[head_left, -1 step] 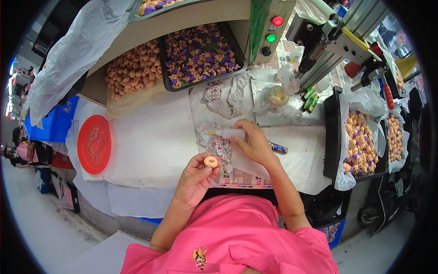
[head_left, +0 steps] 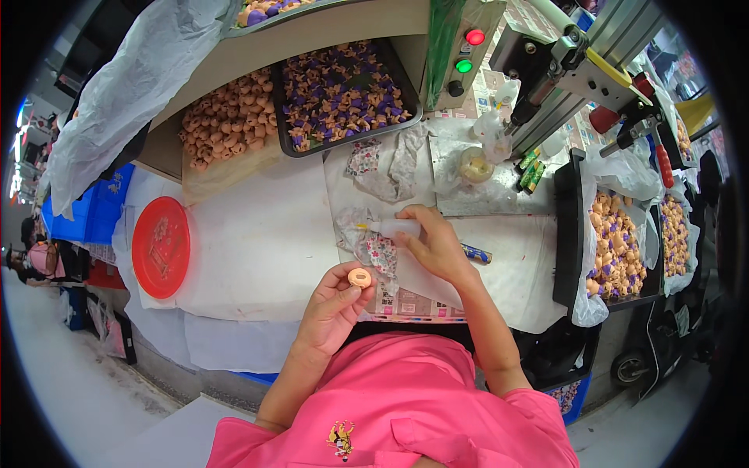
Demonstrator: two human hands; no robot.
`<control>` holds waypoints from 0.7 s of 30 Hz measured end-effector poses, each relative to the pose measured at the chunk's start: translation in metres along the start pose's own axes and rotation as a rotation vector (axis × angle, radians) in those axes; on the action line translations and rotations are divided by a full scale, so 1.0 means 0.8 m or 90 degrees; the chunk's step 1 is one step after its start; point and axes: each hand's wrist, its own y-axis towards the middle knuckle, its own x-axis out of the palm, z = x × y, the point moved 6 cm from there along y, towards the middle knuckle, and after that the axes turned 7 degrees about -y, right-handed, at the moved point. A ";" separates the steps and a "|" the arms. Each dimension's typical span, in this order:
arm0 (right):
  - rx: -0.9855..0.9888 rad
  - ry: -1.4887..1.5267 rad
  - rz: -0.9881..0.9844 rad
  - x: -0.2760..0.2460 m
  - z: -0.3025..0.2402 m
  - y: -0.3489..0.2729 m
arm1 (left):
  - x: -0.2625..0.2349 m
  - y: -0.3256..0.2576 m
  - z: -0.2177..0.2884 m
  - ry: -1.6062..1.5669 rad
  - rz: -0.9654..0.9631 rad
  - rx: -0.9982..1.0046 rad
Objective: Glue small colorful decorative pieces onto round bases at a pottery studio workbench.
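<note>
Between the fingertips of my left hand (head_left: 334, 300) is a small peach-coloured round part (head_left: 360, 278), its face with a dark slot turned upward. My right hand (head_left: 435, 248) wraps round a white squeeze bottle (head_left: 396, 228) that lies nearly level, its yellowish nozzle pointing left over a crumpled floral cloth (head_left: 381, 253). Nozzle and part are apart, the part lower and a little to the left. Just right of my right hand, a blue tube-like item (head_left: 477, 253) rests on the white-papered table (head_left: 265, 249).
A red round tray (head_left: 161, 248) sits at the left. Behind are a heap of peach parts (head_left: 230, 117) and a black tray (head_left: 413, 117) of purple-and-peach pieces. A press machine (head_left: 562, 70) stands back right, above a lined black bin (head_left: 568, 234) of small figures. A clear jar (head_left: 475, 165) is near it.
</note>
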 end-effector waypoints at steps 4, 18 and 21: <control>0.000 -0.093 0.108 -0.015 0.002 -0.017 | -0.017 -0.001 0.008 -0.003 0.014 0.012; 0.117 0.041 0.053 -0.002 -0.018 -0.072 | -0.005 0.013 -0.009 0.040 -0.028 -0.040; 0.127 0.220 0.018 -0.010 -0.030 -0.079 | -0.002 0.014 -0.022 0.051 -0.030 -0.070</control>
